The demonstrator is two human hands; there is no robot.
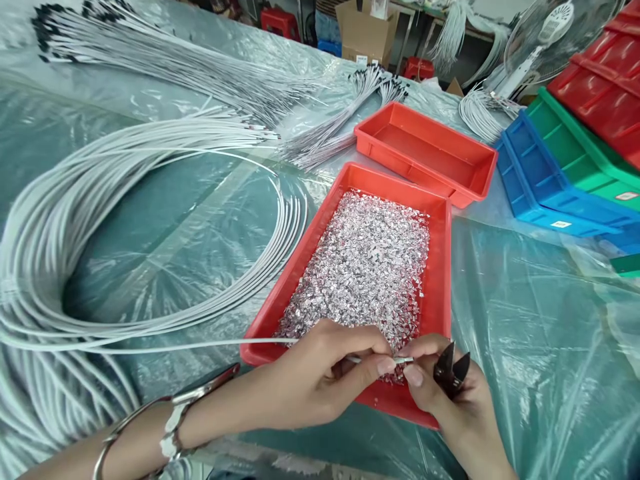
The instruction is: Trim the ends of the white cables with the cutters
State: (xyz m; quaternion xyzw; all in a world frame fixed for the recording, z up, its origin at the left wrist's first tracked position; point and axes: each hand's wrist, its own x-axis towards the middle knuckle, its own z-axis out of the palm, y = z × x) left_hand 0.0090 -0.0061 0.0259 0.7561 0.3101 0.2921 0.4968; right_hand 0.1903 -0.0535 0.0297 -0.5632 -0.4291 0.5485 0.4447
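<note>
Fingers [385,365] of the left hand [320,380] are pressed together, thumb against forefinger, pinching the end of a single white cable [165,346] that runs in from the left across the table [525,333]. Just beside them, the right hand [450,393] pinches the cable's bare tip between thumb and forefinger, while its other fingers curl closed around small black cutters [450,370] whose points stick up. Both hands hover over the near edge of a red tray [443,267] filled with shiny silver scraps [365,267]. A large loop of white cables [75,233] lies on the table to the left.
</note>
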